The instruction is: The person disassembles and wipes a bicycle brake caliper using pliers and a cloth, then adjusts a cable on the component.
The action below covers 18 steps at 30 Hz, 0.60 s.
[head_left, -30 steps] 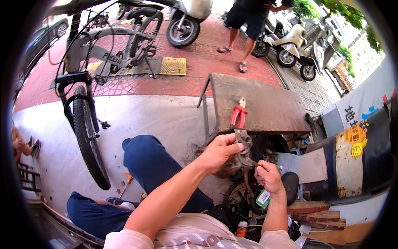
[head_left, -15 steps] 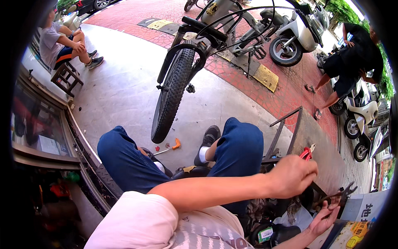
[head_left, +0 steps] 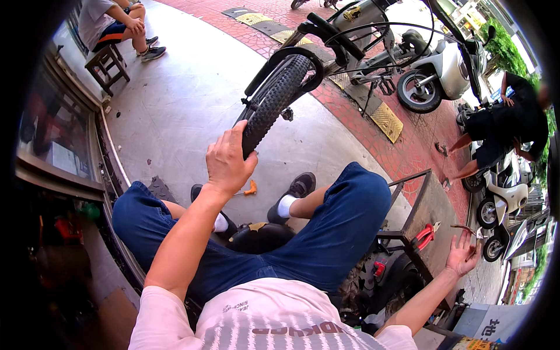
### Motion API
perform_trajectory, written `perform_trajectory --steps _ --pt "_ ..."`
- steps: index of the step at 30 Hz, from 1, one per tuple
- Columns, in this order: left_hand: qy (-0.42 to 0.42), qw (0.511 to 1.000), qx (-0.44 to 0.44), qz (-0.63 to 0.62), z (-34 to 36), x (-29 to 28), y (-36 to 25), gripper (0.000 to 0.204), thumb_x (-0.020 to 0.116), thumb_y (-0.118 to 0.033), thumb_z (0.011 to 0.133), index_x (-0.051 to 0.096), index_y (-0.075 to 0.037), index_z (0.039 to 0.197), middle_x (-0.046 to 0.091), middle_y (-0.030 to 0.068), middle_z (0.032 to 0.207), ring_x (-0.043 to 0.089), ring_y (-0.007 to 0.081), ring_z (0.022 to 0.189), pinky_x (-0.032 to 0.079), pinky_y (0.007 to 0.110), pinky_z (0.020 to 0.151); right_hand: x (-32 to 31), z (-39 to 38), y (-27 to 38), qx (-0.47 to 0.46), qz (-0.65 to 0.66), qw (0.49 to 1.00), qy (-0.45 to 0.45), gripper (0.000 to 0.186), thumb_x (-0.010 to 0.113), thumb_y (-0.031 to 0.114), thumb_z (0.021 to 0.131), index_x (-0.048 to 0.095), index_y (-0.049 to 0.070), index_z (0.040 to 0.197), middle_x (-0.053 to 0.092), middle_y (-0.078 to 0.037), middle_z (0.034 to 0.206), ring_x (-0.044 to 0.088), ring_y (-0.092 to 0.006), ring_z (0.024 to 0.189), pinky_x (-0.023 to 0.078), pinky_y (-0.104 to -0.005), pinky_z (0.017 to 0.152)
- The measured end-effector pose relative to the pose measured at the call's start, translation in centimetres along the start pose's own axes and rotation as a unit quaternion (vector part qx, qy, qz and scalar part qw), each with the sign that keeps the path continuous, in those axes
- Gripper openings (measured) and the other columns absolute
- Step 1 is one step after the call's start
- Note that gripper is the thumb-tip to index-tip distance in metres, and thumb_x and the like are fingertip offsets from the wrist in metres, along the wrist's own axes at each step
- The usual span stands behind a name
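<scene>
My left hand (head_left: 228,162) is closed round the lower part of the knobby front tire (head_left: 274,105) of a bicycle, its thumb on the near side. The wheel leans in its fork ahead of me. My right hand (head_left: 462,258) is stretched out to the right, over the edge of a small worktable (head_left: 438,251), palm up. Across its fingers lies a slim brown-handled tool (head_left: 465,228) like pliers; its far end is hard to make out. Red-handled pliers (head_left: 426,237) rest on the tabletop, just left of that hand.
An orange-handled tool (head_left: 251,187) lies on the floor by my feet. A black round thing (head_left: 261,238) sits between my legs. A person on a wooden stool (head_left: 108,69) is at the far left; another person in black (head_left: 507,119) stands by parked scooters (head_left: 496,192) at right.
My left hand has let go of the red pliers on the worktable and swung left to the tire. My right hand has moved up and forward beside the table. The whole view has shifted.
</scene>
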<state>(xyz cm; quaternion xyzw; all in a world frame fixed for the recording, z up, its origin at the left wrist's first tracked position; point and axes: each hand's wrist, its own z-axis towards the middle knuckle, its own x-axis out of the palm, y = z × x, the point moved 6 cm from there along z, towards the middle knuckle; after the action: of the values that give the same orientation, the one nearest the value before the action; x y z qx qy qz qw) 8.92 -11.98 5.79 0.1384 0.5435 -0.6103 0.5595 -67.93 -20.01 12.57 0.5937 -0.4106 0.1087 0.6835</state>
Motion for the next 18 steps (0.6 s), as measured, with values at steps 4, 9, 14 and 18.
perform_trajectory --steps 4,9,14,18 --pt "-0.046 0.998 -0.017 0.039 4.4 -2.8 3.3 0.061 0.068 -0.013 0.08 0.054 -0.015 0.139 0.068 0.015 0.116 0.068 0.0396 0.106 0.055 0.051 0.088 1.7 0.3 -1.5 -0.009 -0.04 0.992 0.122 0.024 0.068 0.032 0.1 0.07 0.011 0.088 0.069 -0.017 0.137 0.066 -0.0306 0.126 0.05 -0.0516 0.105" --pt "0.027 0.977 -0.063 0.203 13.5 -5.7 6.2 0.063 0.065 -0.016 0.085 0.056 -0.021 0.147 0.067 0.0137 0.125 0.066 0.0369 0.116 0.055 0.05 0.099 -2.3 -0.4 -3.9 -0.002 -0.299 0.948 -0.111 0.028 0.071 0.031 0.097 0.066 0.015 0.075 0.074 -0.004 0.082 0.066 -0.015 0.063 0.05 -0.0282 0.055" --pt "-0.018 0.982 -0.045 0.183 19.8 -4.5 8.7 0.06 0.059 -0.012 0.086 0.055 -0.008 0.147 0.065 0.0175 0.132 0.065 0.0378 0.121 0.052 0.049 0.105 -12.6 4.2 -3.2 -0.019 -0.624 0.776 -0.092 0.038 0.073 0.036 0.095 0.06 0.011 0.07 0.053 -0.001 0.06 0.055 -0.0116 0.057 0.043 -0.031 0.053" --pt "-0.048 0.981 -0.004 0.187 21.3 -4.5 11.6 0.059 0.056 -0.018 0.089 0.054 -0.009 0.147 0.065 0.0164 0.134 0.064 0.0372 0.121 0.051 0.048 0.105 -14.0 3.8 -4.0 -0.124 -0.767 0.612 -0.151 0.053 0.073 0.043 0.094 0.064 -0.003 0.071 0.059 -0.01 0.061 0.058 -0.0213 0.06 0.047 -0.0426 0.059"
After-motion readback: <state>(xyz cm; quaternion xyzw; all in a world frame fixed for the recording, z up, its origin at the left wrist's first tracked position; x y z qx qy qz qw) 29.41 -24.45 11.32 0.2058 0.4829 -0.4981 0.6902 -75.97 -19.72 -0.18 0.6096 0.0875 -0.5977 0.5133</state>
